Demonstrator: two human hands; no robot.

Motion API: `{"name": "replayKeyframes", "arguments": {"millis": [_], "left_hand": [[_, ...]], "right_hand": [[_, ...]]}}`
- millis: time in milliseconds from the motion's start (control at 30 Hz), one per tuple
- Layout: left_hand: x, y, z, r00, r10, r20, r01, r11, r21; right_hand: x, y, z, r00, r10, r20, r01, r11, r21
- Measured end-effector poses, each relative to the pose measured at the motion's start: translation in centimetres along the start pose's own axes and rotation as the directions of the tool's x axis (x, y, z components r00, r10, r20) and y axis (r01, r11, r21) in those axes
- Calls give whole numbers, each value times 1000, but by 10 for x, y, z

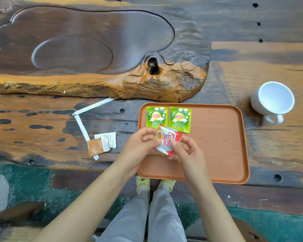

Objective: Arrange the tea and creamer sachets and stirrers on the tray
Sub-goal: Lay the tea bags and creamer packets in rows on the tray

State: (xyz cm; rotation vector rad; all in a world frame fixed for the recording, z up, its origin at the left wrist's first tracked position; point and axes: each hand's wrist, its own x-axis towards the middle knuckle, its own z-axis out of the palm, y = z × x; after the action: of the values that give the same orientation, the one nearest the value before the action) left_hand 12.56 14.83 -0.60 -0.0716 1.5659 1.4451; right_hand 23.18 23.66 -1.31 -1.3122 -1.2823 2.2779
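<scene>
**Creamer sachet held over the tray**

Head view: both hands pinch a creamer sachet (166, 142) above the tray (217, 137), left hand (138, 145) on its left edge, right hand (187, 151) on its lower right corner. It partly covers two tea sachets (156, 117) lying side by side. Whether more sachets sit beneath is unclear.

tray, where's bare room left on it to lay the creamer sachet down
The tray is bare across its whole right half, from the right-hand green tea sachet out to the right rim, and along the near edge right of the right hand. The far-left corner is crowded: both tea sachets lie side by side, with both hands holding the creamer sachet just below them.
</scene>
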Motion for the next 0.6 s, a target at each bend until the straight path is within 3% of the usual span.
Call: {"name": "replayKeyframes", "arguments": {"millis": [200, 400, 533, 600], "left_hand": [[-3, -4, 9, 998, -55, 3, 55, 991, -119], [-9, -8, 9, 999, -38, 25, 32, 978, 205], [-22, -19, 23, 988, -149, 24, 145, 980, 140], [-23, -27, 27, 998, -8, -61, 26, 950, 312]], "right_hand": [[-6, 4, -9, 999, -45, 24, 47, 994, -103], [3, -7, -32, 991, -40, 127, 92, 895, -437], [3, -5, -41, 996, -84, -41, 68, 951, -301], [5, 1, -44, 984, -115, -138, 65, 945, -321]]}}
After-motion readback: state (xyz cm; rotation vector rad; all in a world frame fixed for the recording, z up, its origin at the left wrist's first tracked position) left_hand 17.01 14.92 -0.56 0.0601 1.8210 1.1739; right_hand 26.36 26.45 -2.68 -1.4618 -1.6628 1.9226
